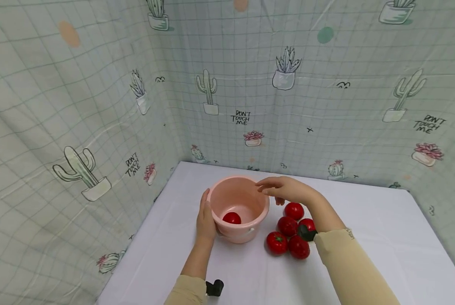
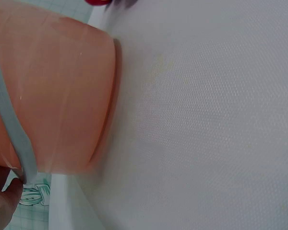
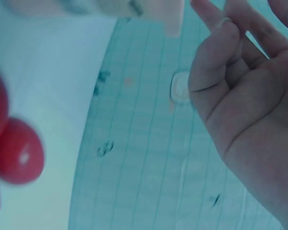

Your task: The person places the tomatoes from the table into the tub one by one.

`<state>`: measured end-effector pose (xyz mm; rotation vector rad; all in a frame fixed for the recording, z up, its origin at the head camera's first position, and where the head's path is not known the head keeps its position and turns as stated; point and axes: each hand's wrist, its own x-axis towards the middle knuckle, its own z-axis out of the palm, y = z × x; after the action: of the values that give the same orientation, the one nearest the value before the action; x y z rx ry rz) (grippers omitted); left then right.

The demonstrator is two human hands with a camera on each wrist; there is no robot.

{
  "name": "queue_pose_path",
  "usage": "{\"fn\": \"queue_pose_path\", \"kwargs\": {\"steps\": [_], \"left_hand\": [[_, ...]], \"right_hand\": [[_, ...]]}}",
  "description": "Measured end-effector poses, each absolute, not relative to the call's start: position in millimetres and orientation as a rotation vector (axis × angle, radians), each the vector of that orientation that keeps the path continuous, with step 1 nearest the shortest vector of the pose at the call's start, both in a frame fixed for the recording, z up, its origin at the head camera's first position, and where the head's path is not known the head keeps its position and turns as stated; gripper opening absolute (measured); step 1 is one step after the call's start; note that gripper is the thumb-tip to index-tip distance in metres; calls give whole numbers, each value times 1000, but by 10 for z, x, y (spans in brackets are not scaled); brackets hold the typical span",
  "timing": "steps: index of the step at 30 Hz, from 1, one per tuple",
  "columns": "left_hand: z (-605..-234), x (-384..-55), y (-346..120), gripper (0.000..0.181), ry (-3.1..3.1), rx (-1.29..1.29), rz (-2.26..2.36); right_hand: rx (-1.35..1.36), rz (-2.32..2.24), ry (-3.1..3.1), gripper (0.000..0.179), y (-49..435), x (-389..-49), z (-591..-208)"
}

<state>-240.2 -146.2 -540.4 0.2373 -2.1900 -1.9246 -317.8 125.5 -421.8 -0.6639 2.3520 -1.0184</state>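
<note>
A pink bucket [image 1: 238,232] stands upright on the table with one red round fruit [image 1: 231,218] at its bottom. My left hand [image 1: 206,221] holds the bucket's left side near the rim; in the left wrist view its fingertips [image 2: 12,191] are by the grey handle [image 2: 14,129]. Over the right rim hovers my right hand [image 1: 286,189], loosely bent and holding nothing. Its bare palm [image 3: 259,120] shows in the right wrist view. Right of the bucket lie a tomato [image 1: 276,243] with a green stem and several other red round fruits [image 1: 287,226], partly hidden by the right wrist.
The white table [image 1: 372,237] runs back to a cloth [image 1: 227,51] printed with cacti, which hangs behind it and on the left. A black strap piece [image 1: 306,233] on the right wrist overlaps the fruits, and another [image 1: 214,288] sits at the left wrist.
</note>
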Motion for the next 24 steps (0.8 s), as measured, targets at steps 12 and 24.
{"fn": "queue_pose_path", "kwargs": {"steps": [12,24], "left_hand": [[-5392,-2396,-1518,40,-2156,225,-1934],[-5404,-2398,-1485,39,-2193,234,-1919]], "right_hand": [[-517,-1262,2490,41,1961,-2747,-4588],[-180,-1372,2519,60,2360,-2461,-5002]]}}
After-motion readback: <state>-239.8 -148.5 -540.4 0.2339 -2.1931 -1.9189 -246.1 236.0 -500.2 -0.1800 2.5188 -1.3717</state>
